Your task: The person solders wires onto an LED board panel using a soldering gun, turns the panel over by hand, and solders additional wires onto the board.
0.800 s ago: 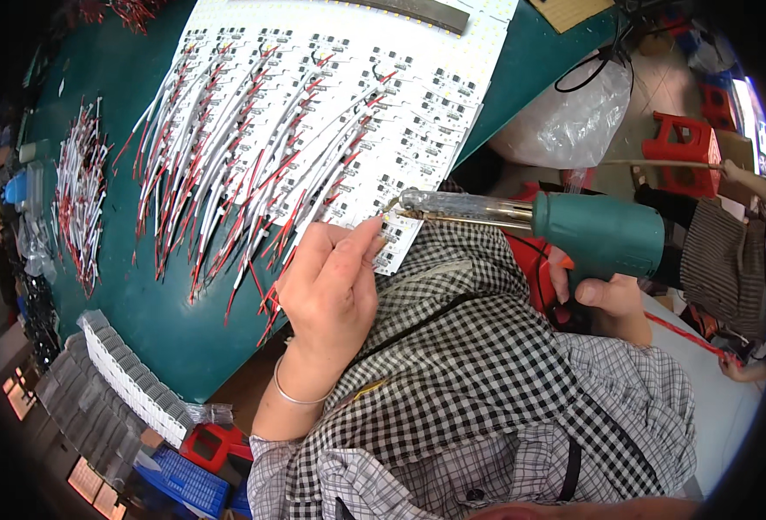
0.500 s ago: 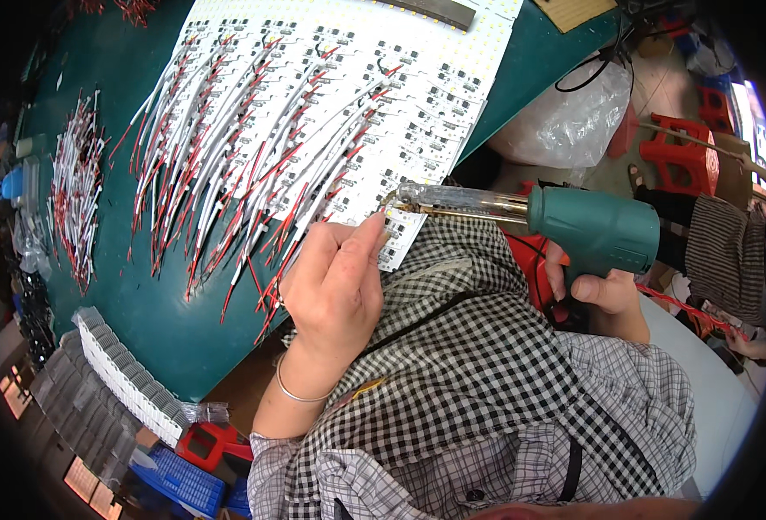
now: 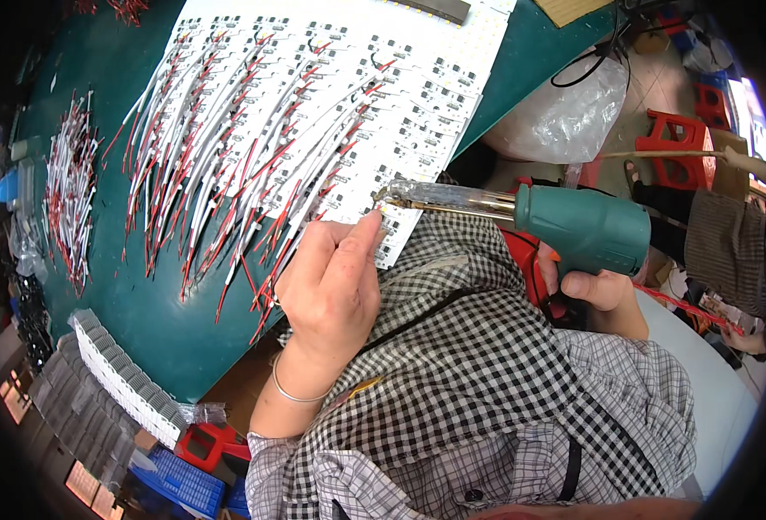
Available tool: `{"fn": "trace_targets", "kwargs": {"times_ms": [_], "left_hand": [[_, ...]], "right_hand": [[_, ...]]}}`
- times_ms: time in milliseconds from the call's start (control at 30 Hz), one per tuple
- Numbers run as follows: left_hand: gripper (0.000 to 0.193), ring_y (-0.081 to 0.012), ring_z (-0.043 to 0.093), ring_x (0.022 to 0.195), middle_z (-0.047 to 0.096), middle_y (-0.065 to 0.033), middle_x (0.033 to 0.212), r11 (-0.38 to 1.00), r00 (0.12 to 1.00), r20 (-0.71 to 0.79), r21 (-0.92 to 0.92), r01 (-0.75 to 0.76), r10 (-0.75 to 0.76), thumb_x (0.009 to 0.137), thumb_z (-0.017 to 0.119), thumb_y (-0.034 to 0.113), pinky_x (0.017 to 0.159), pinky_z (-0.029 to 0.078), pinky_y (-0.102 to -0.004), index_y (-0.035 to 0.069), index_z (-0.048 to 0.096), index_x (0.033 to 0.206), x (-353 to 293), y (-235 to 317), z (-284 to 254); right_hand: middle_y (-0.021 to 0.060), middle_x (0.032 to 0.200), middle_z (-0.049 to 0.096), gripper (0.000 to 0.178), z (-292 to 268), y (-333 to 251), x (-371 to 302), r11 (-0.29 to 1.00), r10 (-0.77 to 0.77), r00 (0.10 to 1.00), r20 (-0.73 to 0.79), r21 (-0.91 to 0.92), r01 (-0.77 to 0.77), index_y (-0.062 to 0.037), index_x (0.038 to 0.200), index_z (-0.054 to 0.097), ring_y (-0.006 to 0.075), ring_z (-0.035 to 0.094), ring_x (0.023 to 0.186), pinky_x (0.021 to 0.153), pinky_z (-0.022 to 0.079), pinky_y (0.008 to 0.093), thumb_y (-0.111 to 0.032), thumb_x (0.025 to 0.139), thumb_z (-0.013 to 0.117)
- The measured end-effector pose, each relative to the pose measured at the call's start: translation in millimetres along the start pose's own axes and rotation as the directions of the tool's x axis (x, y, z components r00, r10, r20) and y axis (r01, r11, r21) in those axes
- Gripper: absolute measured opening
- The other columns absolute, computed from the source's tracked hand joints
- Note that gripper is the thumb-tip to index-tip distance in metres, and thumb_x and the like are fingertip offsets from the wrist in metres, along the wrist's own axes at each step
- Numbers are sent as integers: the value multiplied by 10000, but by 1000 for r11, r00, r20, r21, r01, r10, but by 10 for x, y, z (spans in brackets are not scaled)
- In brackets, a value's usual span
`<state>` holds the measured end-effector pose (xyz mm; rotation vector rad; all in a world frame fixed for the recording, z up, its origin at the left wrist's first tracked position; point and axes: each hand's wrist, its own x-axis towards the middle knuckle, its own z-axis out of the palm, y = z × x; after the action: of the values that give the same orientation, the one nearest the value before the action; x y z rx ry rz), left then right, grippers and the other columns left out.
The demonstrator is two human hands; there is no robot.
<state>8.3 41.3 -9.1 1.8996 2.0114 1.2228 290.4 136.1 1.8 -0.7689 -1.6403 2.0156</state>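
My right hand [image 3: 598, 290] is wrapped round the handle of a green pistol-shaped soldering gun [image 3: 584, 227]. Its long metal tip points left and meets the near right edge of a sheet of white circuit boards [image 3: 422, 143]. Right beside that tip, my left hand [image 3: 331, 282] has thumb and forefinger pinched together at the board; what lies between them is too small to make out. Rows of red and white wires [image 3: 249, 152] hang off the boards toward me, their far ends at the small black parts. The boards' rightmost column carries no such wires.
A loose pile of red and white wires [image 3: 71, 195] lies left on the green table [image 3: 171, 334]. A dark bar [image 3: 435, 9] rests on the boards' far end. Stacked grey-white strips [image 3: 127, 377] stand near left. Right are a clear plastic bag [image 3: 565, 113], red stools [image 3: 678, 143] and another person's hand.
The soldering gun has shifted slightly left, its tip still at the board beside my left fingers. My left hand keeps its pinch. At the far right, the other person's hand has moved a little.
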Motion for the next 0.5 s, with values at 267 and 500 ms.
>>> {"fn": "trace_targets", "kwargs": {"times_ms": [267,500], "left_hand": [[253,-159,543,550,566,-62,677,1000,1000,-4,-15,-6,6,708,750,-57,486,428,-260,29,695,940,6,-20,-12],[238,-143,536,567,566,-63,672,996,998,26,-52,67,-65,710,739,-73,502,421,-247,19,709,928,41,18,-25]], "right_hand": [[267,1134,568,707,16,-101,-35,959,14,976,-217,280,48,71,1271,430,197,566,582,427,459,253,-219,732,785],[235,1144,591,667,-20,-146,-85,971,-12,989,-149,235,47,77,1242,492,170,557,574,472,464,245,-248,735,780]]}}
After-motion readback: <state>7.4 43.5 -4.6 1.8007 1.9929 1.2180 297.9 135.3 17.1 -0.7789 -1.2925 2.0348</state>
